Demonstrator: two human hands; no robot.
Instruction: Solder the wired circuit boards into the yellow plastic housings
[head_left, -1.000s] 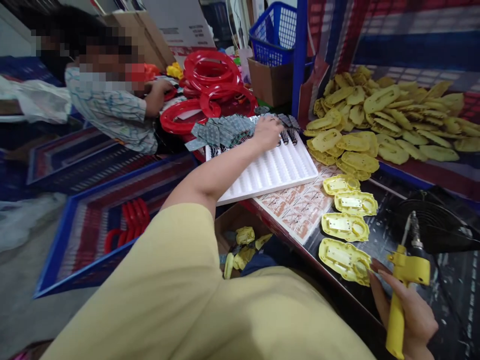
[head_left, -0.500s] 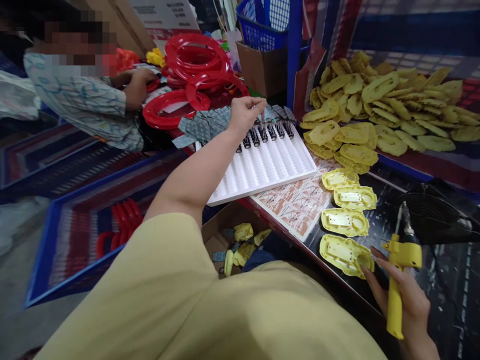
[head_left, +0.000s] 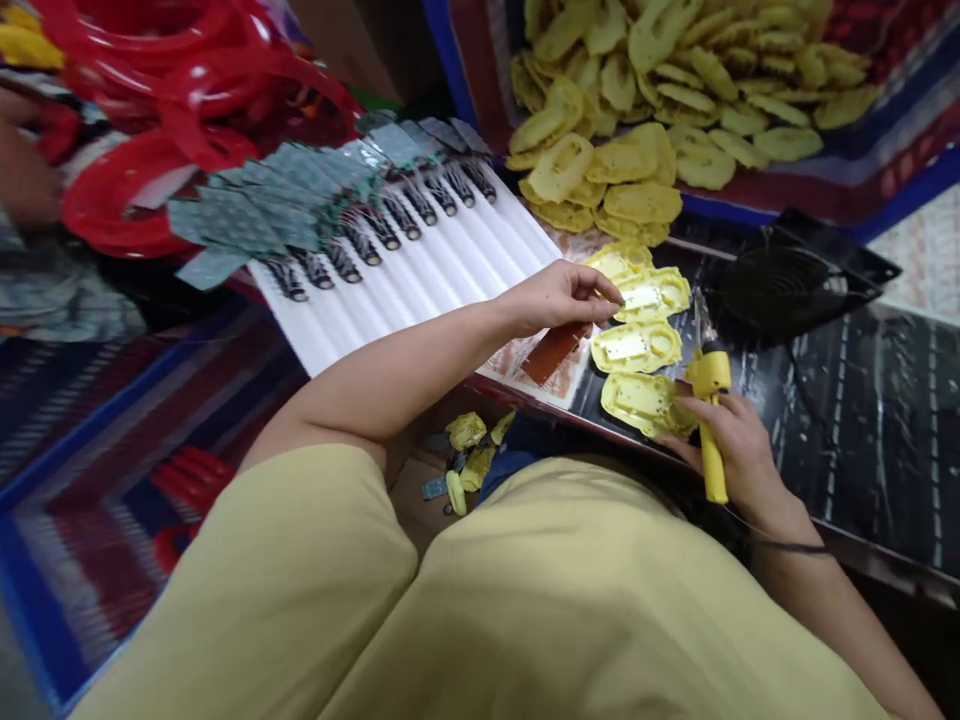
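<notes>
My left hand (head_left: 564,296) is pinched over the row of yellow plastic shells, with a brown circuit board (head_left: 555,352) hanging beneath it. The fingertips hide what joins hand and board. In my right hand (head_left: 739,440) is a yellow soldering gun (head_left: 716,474), its metal tip pointing up and away from me. Fingers of that hand also touch the nearest yellow shell (head_left: 637,402). Another open shell (head_left: 600,347) lies just beyond it, with more behind. On the left, a white ridged foam tray (head_left: 420,290) carries black wired parts (head_left: 409,222) joined to grey-green circuit boards (head_left: 262,200).
A pile of yellow shells (head_left: 697,80) fills the back right. A black fan (head_left: 787,285) stands right of the soldering gun. Red plastic rings (head_left: 120,190) and part of another person are at the left. Below the table edge, a box holds yellow pieces (head_left: 466,432).
My left hand has come from the tray's far edge rightward to the shells, now with the brown board. My right hand still holds the soldering gun by the nearest shell. The view has shifted right.
</notes>
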